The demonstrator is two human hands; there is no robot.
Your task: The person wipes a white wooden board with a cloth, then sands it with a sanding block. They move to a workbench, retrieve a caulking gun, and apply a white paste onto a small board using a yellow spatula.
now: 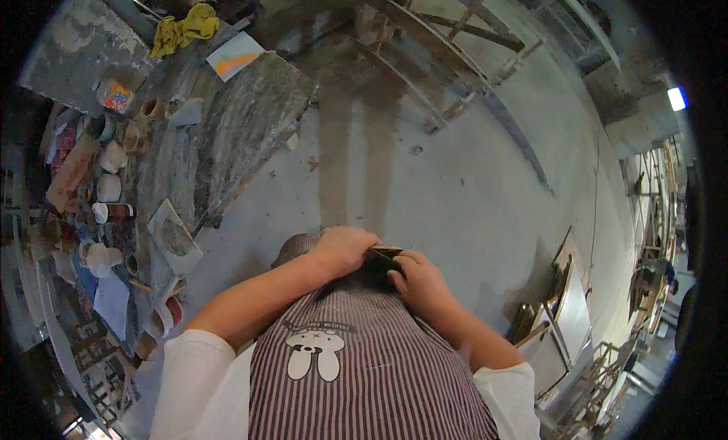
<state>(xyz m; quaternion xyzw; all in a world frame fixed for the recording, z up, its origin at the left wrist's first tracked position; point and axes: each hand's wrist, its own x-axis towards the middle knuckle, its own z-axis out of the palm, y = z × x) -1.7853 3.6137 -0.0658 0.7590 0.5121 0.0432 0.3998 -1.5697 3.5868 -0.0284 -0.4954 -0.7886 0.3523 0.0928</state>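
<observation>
Past the rabbit print (315, 353), the left hand (345, 249) and right hand (421, 281) have their grip closed on the striped apron (394, 379), probably light, soft cloth, best taken by its edge.

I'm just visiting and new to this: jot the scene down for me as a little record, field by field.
Left hand grip: at the striped apron, beside a dark gap
Right hand grip: fingers bent at the gap's other side
Inside gap: too dark to tell
Apron print: white rabbit
Upper left: crumpled yellow cloth
Floor: grey
</observation>
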